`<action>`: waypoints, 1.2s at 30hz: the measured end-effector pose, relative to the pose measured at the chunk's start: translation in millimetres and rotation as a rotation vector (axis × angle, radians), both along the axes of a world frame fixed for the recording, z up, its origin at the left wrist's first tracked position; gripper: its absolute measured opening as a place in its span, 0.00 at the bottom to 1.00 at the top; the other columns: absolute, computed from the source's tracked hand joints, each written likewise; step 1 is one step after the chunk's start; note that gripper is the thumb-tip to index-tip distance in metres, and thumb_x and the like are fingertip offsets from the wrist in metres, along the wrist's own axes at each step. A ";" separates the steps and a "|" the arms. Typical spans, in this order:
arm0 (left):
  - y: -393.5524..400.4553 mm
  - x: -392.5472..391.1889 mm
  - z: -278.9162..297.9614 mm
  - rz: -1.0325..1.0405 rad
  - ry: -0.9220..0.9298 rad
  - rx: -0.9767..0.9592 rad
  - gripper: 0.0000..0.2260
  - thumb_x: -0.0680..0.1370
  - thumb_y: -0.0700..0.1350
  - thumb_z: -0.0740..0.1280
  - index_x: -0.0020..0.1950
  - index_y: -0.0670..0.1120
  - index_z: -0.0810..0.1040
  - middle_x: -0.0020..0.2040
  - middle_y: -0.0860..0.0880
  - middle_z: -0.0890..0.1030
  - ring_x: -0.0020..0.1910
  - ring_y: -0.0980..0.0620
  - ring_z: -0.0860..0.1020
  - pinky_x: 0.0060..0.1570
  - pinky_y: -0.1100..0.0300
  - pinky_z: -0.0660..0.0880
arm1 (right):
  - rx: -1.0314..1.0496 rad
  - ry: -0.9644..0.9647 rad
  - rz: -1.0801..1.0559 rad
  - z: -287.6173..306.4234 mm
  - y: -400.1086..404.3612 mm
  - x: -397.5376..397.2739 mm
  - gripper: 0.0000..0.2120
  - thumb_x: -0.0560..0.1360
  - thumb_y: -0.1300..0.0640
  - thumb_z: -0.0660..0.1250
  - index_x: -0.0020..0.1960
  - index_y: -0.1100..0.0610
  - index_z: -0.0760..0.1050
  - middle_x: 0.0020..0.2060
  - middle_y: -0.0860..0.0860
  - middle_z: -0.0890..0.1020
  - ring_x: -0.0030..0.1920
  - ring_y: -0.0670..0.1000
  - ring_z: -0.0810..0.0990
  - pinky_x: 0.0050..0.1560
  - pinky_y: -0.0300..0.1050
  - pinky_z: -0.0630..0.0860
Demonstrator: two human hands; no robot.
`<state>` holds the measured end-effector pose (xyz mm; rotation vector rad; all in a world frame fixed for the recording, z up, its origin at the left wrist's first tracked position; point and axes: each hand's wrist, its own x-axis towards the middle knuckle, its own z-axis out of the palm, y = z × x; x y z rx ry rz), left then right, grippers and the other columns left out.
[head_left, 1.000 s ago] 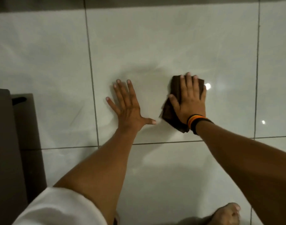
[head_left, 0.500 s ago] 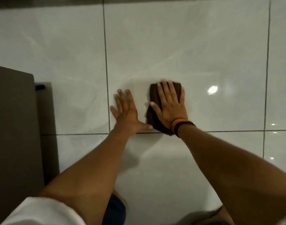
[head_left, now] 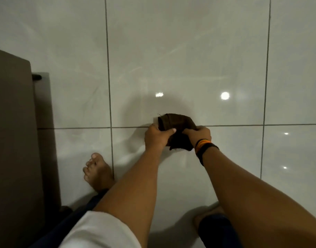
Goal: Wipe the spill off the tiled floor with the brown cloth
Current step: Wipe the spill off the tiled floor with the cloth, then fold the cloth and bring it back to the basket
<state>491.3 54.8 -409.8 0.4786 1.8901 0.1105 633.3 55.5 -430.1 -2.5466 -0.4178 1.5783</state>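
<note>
From the head view, both hands hold the brown cloth (head_left: pixel 177 126) bunched between them, over the grout line where four glossy pale tiles meet. The left hand (head_left: pixel 156 136) has its grip closed on the cloth's left side, thumb pressed across the soft, crumpled fabric; the right hand (head_left: pixel 200 134) has its grip closed on the right side, with a loose dark corner hanging below. Whether the cloth touches the tiled floor (head_left: pixel 189 59) is hard to tell. Orange and black wristbands (head_left: pixel 204 145) circle the right wrist. The floor is shiny, with faint streaks and round light reflections. A bare foot (head_left: pixel 97 171) rests at lower left, beside a flat dark brown panel (head_left: pixel 12 140). A white sleeve (head_left: pixel 98 231) fills the bottom edge.
</note>
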 end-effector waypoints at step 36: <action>-58.7 -463.4 424.3 0.814 0.283 0.403 0.17 0.79 0.37 0.70 0.67 0.42 0.79 0.63 0.39 0.83 0.62 0.38 0.82 0.60 0.47 0.80 | 0.231 0.612 0.601 461.6 42.0 -498.8 0.23 0.78 0.61 0.66 0.72 0.52 0.71 0.62 0.59 0.82 0.54 0.56 0.81 0.58 0.50 0.80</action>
